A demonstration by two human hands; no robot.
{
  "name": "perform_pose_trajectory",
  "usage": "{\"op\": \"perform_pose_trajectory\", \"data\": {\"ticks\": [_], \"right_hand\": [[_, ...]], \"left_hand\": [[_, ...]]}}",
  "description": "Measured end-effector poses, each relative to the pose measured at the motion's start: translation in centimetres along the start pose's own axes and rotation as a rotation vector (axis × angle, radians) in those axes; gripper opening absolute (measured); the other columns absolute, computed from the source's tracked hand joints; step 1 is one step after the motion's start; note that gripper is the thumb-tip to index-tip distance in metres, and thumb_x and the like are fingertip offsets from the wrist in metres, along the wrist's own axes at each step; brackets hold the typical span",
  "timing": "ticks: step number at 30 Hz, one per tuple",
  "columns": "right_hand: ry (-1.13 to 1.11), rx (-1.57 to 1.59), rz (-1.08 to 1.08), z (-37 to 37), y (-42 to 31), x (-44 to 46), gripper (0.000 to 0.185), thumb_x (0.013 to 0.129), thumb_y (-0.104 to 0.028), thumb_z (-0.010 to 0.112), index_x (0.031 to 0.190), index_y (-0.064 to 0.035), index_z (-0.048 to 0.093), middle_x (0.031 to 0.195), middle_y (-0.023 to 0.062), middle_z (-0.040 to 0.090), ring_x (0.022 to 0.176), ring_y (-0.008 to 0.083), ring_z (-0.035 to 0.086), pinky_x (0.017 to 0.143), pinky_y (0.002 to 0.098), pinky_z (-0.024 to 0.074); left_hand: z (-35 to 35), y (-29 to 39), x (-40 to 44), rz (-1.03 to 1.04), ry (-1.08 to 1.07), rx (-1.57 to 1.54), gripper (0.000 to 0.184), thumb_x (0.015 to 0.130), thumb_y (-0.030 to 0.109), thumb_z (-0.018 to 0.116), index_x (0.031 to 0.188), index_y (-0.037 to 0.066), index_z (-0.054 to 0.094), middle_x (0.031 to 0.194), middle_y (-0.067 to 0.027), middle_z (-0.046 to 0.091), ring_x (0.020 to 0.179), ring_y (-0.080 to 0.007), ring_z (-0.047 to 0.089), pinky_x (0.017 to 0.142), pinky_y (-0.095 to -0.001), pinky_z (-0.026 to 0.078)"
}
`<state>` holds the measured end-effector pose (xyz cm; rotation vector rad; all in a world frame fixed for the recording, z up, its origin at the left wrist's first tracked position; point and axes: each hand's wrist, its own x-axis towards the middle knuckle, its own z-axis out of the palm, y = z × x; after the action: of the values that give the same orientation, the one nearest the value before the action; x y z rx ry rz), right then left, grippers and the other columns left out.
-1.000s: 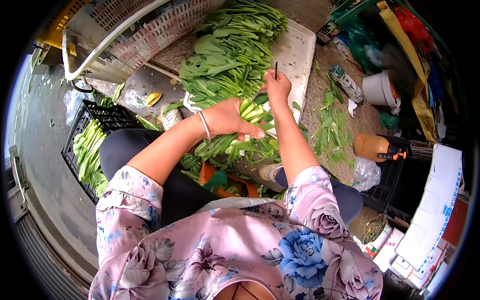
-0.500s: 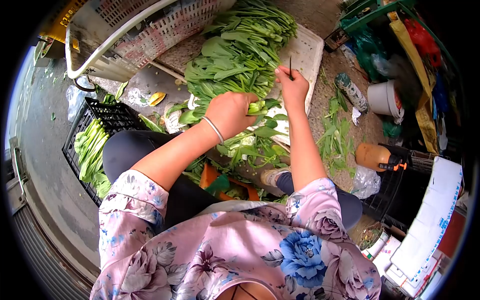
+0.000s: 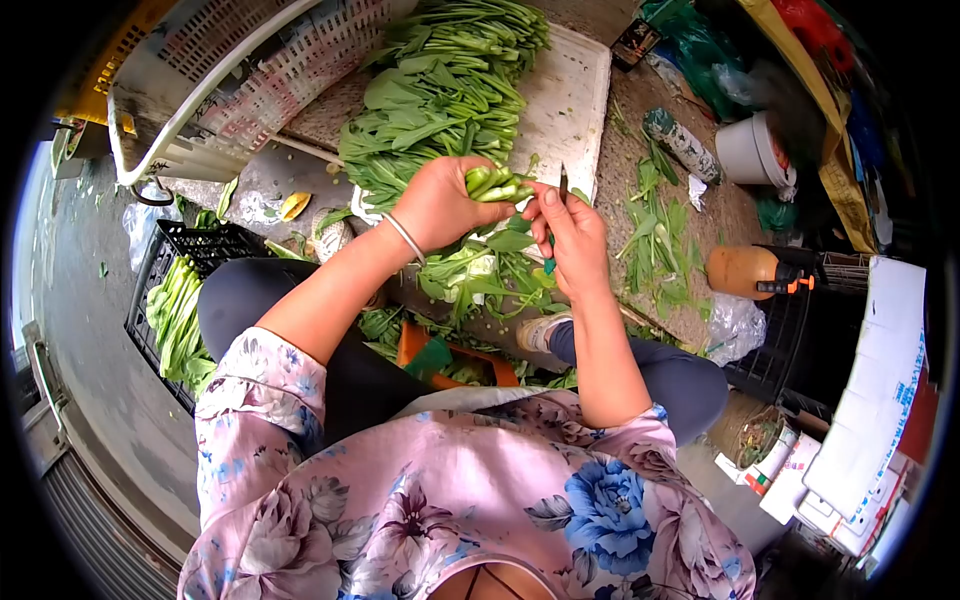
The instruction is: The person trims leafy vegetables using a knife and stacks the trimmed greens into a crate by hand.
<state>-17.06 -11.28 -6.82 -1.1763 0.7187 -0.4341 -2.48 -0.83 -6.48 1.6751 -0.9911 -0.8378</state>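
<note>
My left hand (image 3: 448, 205), with a bangle at the wrist, is closed round a small bunch of leafy greens (image 3: 493, 184); the cut stem ends point right. Close by on the right, my right hand (image 3: 575, 240) grips a small knife (image 3: 563, 182), its dark blade pointing up and a bit of green handle showing below the fingers. The right fingertips are at the stem ends; whether they touch them I cannot tell. Beyond both hands, a large heap of leafy greens (image 3: 440, 100) lies on a white foam board (image 3: 570, 90).
At the upper left stands a white plastic basket (image 3: 290, 90). A black crate (image 3: 205, 238) holding greens is by my left knee. Loose leaves (image 3: 655, 235) litter the ground at right, near an orange spray bottle (image 3: 742, 271) and a white bucket (image 3: 750, 165). An orange container (image 3: 412, 345) sits between my legs.
My right hand has come down and turned inward, bringing the knife close to the stem ends. The bunch in my left hand now shows its stems more fully. The whole view has shifted slightly.
</note>
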Motion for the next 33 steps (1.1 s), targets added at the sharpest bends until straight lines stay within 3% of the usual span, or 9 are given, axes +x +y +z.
{"op": "perform_pose_trajectory", "data": {"ticks": [1,4,7,11,13,19,25,29,33], "right_hand": [[-0.068,0.044,0.007,0.0,-0.3,-0.4,0.027,0.086,-0.023,0.058,0.099,0.0003,0.059,0.073,0.0025,0.058,0.054,0.0053,0.045,0.041,0.0149,0.0289],[-0.218,0.108,0.043,-0.1,-1.1,-1.5,0.037,0.090,-0.022,0.051,0.121,-0.0004,0.049,0.076,0.0003,0.052,0.056,0.0036,0.036,0.047,0.0144,0.0287],[-0.215,0.042,0.037,-0.3,-1.0,-1.7,0.040,0.090,-0.020,0.051,0.124,-0.0003,0.046,0.073,-0.0011,0.050,0.055,0.0035,0.036,0.046,0.0144,0.0283],[-0.222,0.016,0.039,-0.4,-1.0,-1.9,0.039,0.090,-0.018,0.051,0.124,-0.0003,0.046,0.069,-0.0020,0.047,0.054,0.0032,0.035,0.046,0.0146,0.0280],[-0.272,0.135,0.154,-1.0,-1.1,-1.8,0.038,0.090,-0.018,0.050,0.124,-0.0005,0.047,0.065,-0.0029,0.044,0.053,0.0036,0.034,0.044,0.0153,0.0272],[-0.372,0.356,0.277,-2.2,-0.3,-1.9,0.034,0.092,-0.018,0.046,0.123,-0.0031,0.046,0.062,-0.0026,0.036,0.051,0.0060,0.033,0.042,0.0174,0.0273],[-0.186,0.251,0.140,-0.5,-0.2,-2.5,0.034,0.091,-0.022,0.050,0.122,-0.0077,0.050,0.064,-0.0028,0.039,0.051,0.0046,0.035,0.041,0.0165,0.0272],[-0.200,0.294,0.137,-0.9,-0.1,-2.0,0.034,0.091,-0.023,0.049,0.121,-0.0076,0.050,0.065,-0.0030,0.040,0.052,0.0046,0.035,0.041,0.0166,0.0281],[-0.123,0.470,0.112,-3.9,1.2,-0.4,0.034,0.093,-0.025,0.044,0.122,-0.0077,0.046,0.063,-0.0038,0.039,0.050,0.0045,0.035,0.042,0.0171,0.0296]], "left_hand": [[0.0,-0.2,0.1,-0.007,-0.044,-0.111,0.020,0.069,0.010,0.074,0.081,0.002,0.060,0.071,-0.0005,0.060,0.064,-0.0038,0.049,0.059,-0.0223,0.043],[0.1,-0.3,0.2,-0.039,-0.067,-0.204,0.019,0.070,0.009,0.075,0.079,0.002,0.059,0.072,0.0031,0.059,0.065,-0.0035,0.049,0.060,-0.0215,0.043],[0.0,-0.1,0.1,-0.056,-0.094,-0.230,0.019,0.070,0.009,0.075,0.080,0.003,0.059,0.073,0.0033,0.059,0.065,-0.0034,0.049,0.061,-0.0209,0.043],[-0.3,0.3,-0.1,-0.083,-0.127,-0.232,0.020,0.069,0.009,0.075,0.081,0.003,0.060,0.074,0.0032,0.060,0.066,-0.0034,0.050,0.061,-0.0208,0.043],[-0.5,0.7,-0.3,-0.084,-0.139,-0.209,0.021,0.069,0.009,0.076,0.081,0.003,0.060,0.074,0.0035,0.060,0.066,-0.0033,0.050,0.061,-0.0206,0.043],[-0.9,0.8,-0.7,-0.237,-0.324,-0.535,0.023,0.068,0.005,0.075,0.087,0.003,0.061,0.081,0.0027,0.061,0.070,-0.0055,0.053,0.067,-0.0208,0.045],[-0.8,1.1,-0.5,-0.235,-0.257,-0.676,0.029,0.068,0.006,0.075,0.092,0.003,0.060,0.081,-0.0001,0.062,0.075,-0.0086,0.056,0.072,-0.0228,0.046],[-1.2,0.1,-0.3,-0.259,-0.253,-0.784,0.025,0.070,0.008,0.072,0.091,0.003,0.060,0.083,-0.0016,0.063,0.074,-0.0102,0.058,0.069,-0.0245,0.047],[-1.9,-0.3,-0.4,-0.265,-0.231,-0.780,0.030,0.075,0.009,0.066,0.101,0.001,0.053,0.096,-0.0102,0.062,0.085,-0.0185,0.061,0.078,-0.0316,0.048]]}}
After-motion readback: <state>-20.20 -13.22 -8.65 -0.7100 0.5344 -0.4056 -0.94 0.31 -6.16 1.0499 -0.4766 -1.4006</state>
